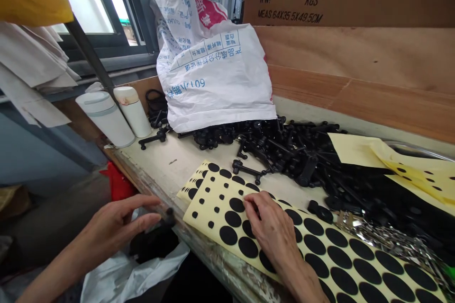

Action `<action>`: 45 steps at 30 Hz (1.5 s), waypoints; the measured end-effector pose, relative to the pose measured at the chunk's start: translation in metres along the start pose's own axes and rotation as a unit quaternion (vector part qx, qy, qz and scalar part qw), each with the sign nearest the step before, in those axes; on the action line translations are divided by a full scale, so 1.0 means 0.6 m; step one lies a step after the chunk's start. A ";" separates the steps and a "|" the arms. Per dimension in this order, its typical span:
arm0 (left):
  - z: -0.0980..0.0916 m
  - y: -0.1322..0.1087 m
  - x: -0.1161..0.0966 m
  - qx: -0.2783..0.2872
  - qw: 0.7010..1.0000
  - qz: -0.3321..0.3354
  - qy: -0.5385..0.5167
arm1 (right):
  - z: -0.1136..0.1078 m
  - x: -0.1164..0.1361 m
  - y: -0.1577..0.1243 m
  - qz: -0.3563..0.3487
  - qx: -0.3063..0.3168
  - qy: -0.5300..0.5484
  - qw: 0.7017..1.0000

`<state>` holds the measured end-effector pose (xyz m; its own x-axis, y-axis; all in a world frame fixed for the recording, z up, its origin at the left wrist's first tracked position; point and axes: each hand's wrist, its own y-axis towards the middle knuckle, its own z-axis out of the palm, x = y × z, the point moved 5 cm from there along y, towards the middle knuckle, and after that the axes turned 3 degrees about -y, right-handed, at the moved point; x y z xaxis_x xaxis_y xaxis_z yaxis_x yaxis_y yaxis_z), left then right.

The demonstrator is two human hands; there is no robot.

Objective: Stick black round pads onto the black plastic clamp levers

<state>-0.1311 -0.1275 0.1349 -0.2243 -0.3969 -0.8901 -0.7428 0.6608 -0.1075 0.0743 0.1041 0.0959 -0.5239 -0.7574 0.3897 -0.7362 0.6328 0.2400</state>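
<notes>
My left hand [117,225] is off the table's left edge, its thumb and fingers pinched on a small black plastic part [168,218]. My right hand [272,229] rests on a pale yellow sticker sheet [213,194] covered with black round pads. Its fingertips are curled down against one pad near the sheet's middle, and what they grip there is hidden. More such sheets [419,170] lie at the right.
A heap of black plastic parts [284,151] spills from a white woven sack [209,61] across the table. Two white cylindrical bottles [117,116] stand at the left corner. Metal clips [387,239] lie at the right. A white plastic bag [142,270] hangs below the table edge.
</notes>
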 end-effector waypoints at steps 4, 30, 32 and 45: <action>0.080 0.002 -0.038 0.061 0.963 0.203 0.165 | 0.012 0.010 -0.008 -0.035 -0.018 -0.060 0.997; 0.266 0.020 -0.053 0.130 0.846 0.380 0.350 | 0.024 0.000 0.006 0.020 0.154 0.167 0.974; 0.254 0.026 -0.054 0.137 0.877 0.355 0.294 | 0.014 0.002 0.008 0.013 0.184 0.208 0.961; 0.255 0.077 -0.073 0.145 0.975 0.002 -0.167 | 0.019 -0.036 0.012 0.215 0.076 0.499 0.836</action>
<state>-0.0590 0.0178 0.1009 0.0272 -0.1953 -0.9804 -0.5218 0.8338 -0.1805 0.0753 0.1230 0.0793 -0.1915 0.0934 0.9770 -0.6573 0.7270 -0.1984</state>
